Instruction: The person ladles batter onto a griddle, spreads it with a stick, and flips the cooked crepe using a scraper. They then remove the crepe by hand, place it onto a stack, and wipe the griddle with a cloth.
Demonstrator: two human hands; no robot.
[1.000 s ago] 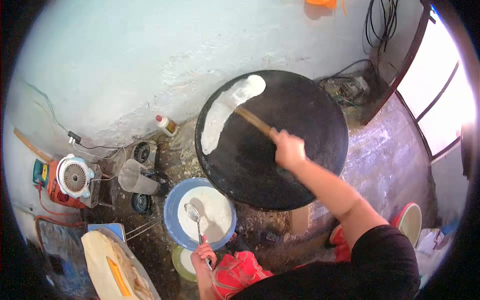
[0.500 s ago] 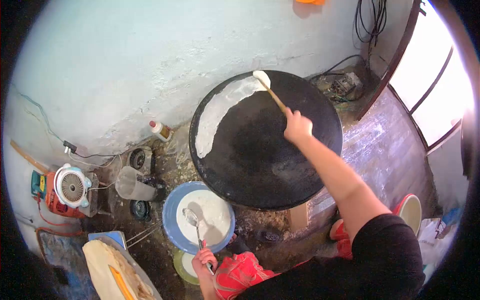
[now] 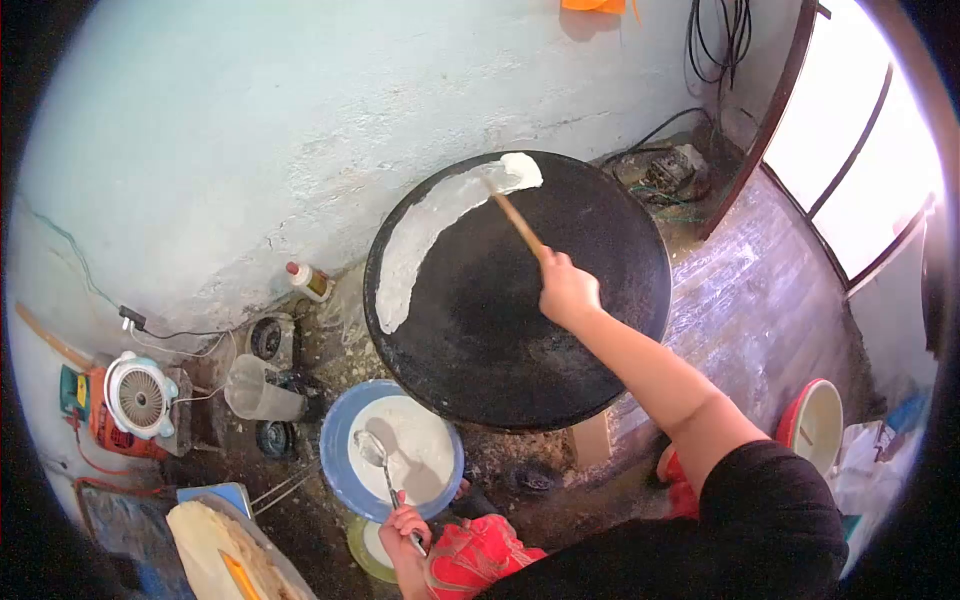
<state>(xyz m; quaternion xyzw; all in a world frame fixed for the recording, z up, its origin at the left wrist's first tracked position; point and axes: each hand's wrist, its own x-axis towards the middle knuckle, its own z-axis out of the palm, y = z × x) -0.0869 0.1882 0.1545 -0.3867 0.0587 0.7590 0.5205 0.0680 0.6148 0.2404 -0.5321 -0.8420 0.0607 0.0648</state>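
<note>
Batter is spread beyond fingers of right hand: one white arc, thin and greyish midway, heaped at far end, on one round black griddle. One wooden stick is clasped by right fingers, curled closed. One metal spoon is gripped by closed left hand; one blue basin is seen just beyond those fingers.

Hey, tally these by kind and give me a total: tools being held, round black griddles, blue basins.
Held tools: 2 (metal spoon, wooden-handled tool)
Round black griddle: 1
Blue basin: 1
Total: 4
</note>
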